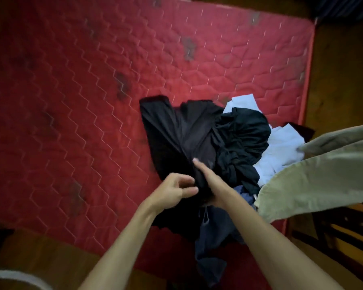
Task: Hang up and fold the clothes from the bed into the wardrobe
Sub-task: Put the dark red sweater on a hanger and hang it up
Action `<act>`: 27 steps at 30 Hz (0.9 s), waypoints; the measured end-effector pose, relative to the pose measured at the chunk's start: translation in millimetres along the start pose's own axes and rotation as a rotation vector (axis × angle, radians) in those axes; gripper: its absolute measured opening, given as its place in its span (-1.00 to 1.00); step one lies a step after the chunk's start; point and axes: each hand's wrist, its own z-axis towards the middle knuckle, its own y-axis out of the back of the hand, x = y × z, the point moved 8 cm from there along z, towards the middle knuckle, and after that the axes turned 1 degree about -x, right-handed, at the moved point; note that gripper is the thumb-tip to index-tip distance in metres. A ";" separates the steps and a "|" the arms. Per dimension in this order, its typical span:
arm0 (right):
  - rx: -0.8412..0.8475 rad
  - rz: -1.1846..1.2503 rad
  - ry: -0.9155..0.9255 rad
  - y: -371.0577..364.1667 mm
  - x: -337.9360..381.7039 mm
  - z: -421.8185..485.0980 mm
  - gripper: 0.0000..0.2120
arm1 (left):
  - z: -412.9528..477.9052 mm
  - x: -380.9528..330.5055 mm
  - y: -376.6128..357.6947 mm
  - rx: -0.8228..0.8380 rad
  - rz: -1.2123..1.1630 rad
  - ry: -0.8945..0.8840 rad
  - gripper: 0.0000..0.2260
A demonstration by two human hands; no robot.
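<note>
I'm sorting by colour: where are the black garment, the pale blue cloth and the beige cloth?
black garment [168, 130], head view, its spread upper panel.
pale blue cloth [281, 151], head view, its flat middle.
beige cloth [323, 170], head view, its broad lower fold.

I read feed dim, warm. Mattress [92, 91] brightest toward 1 o'clock, murky toward 9. Left hand [176, 190], right hand [211, 182] smeared; black garment [172, 130] loses detail. Edges bowed, corners dark.
</note>
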 end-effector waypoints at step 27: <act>-0.175 -0.825 1.400 -28.3 29.9 -329.5 -0.74 | -147.4 -215.7 10.7 -0.563 0.173 0.154 -0.91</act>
